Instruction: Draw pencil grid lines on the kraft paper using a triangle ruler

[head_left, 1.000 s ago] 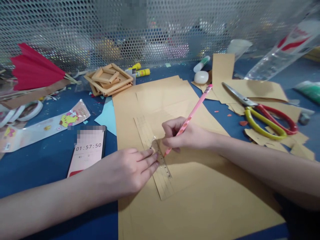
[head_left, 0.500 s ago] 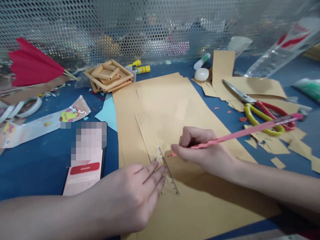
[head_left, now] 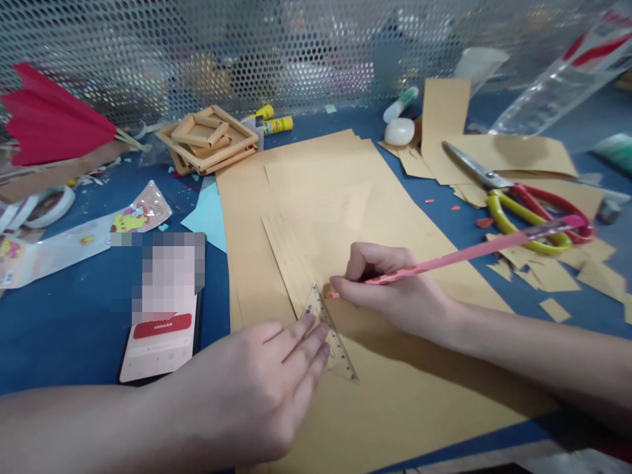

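Note:
A clear triangular set square lies on a large sheet of tan kraft paper. My left hand rests on the set square, fingers stretched out and pressing it flat; they cover its left part. A pink pencil is pinched in my right hand, its tip close to the slanted ruled edge near the upper corner. Whether the tip touches the paper I cannot tell. A narrower tan strip with faint pencil lines lies on the sheet, partly beneath the set square.
A phone lies left of the paper. Scissors with yellow and red handles sit among paper scraps at right. Behind are stacked wooden-looking frames, glue sticks, a red paper fan and a perforated metal panel.
My right hand has brought the pencil tip slightly up and left, closer to the set square's upper corner. My left hand stays on the set square. The view has shifted slightly.

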`<state>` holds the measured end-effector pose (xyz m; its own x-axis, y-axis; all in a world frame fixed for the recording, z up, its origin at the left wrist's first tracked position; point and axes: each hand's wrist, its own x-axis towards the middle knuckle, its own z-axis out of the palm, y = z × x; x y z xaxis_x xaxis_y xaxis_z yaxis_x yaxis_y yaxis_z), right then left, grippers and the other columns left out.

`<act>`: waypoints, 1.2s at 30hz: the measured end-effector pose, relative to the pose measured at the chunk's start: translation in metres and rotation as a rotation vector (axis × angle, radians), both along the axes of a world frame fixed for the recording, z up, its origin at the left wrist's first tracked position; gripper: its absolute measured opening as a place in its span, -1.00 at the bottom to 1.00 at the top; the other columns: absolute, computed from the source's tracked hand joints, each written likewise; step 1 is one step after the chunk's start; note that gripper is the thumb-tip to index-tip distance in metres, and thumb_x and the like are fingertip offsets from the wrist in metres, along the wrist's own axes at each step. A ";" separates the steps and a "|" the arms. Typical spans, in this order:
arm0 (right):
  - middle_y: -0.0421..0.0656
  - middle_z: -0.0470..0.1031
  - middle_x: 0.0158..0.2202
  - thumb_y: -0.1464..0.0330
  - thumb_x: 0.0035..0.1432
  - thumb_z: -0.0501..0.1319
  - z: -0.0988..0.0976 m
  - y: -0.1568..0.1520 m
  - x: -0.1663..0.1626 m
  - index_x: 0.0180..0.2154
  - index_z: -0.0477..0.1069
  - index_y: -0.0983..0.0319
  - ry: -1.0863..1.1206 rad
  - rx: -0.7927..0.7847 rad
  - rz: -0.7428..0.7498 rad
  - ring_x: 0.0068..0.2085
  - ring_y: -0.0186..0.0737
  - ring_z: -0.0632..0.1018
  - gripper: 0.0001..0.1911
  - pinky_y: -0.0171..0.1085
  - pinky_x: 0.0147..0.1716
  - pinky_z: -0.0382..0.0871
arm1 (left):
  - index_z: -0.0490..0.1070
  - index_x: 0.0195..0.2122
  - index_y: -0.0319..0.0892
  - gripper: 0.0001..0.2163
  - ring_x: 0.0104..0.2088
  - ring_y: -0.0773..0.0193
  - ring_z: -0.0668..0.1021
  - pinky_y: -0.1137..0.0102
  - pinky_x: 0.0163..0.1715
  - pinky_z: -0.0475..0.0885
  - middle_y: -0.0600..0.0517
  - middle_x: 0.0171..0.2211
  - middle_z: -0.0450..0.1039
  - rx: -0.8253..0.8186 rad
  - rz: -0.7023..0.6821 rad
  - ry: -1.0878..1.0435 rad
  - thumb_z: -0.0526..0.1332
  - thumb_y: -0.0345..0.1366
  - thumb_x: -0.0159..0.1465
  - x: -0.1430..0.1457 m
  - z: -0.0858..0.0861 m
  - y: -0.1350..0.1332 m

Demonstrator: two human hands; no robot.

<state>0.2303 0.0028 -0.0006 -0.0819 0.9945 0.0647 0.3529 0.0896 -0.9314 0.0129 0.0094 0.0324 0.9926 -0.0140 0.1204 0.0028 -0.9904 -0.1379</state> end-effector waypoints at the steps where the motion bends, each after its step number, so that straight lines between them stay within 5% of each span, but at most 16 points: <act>1: -0.34 0.18 -0.65 0.49 -0.01 0.24 0.000 0.000 0.000 -0.62 0.14 0.23 0.001 0.007 0.003 -0.58 -0.46 0.17 -0.70 -0.40 -0.65 0.03 | 0.44 -0.05 -0.38 -0.69 -0.01 0.04 0.51 0.30 -0.22 0.49 -0.18 0.00 0.42 -0.001 -0.003 0.002 -0.03 -0.52 0.31 0.000 0.000 0.000; 28: -0.36 0.16 -0.64 0.55 -0.03 0.22 0.000 0.001 0.001 -0.60 0.13 0.24 -0.012 0.054 0.043 -0.57 -0.49 0.16 -0.71 -0.43 -0.65 0.01 | 0.39 -0.01 -0.43 -0.68 -0.01 0.03 0.51 0.28 -0.22 0.50 -0.22 0.01 0.40 -0.027 -0.021 0.016 -0.08 -0.53 0.34 0.000 -0.001 -0.001; 36: -0.36 0.13 -0.65 0.59 -0.08 0.21 0.001 0.000 0.008 -0.63 0.07 0.24 0.015 -0.025 0.227 -0.59 -0.51 0.13 -0.67 -0.44 -0.67 -0.02 | 0.39 -0.02 -0.45 -0.69 -0.02 0.03 0.52 0.27 -0.22 0.51 -0.23 -0.01 0.41 -0.034 -0.032 0.018 -0.08 -0.54 0.34 0.003 -0.001 0.000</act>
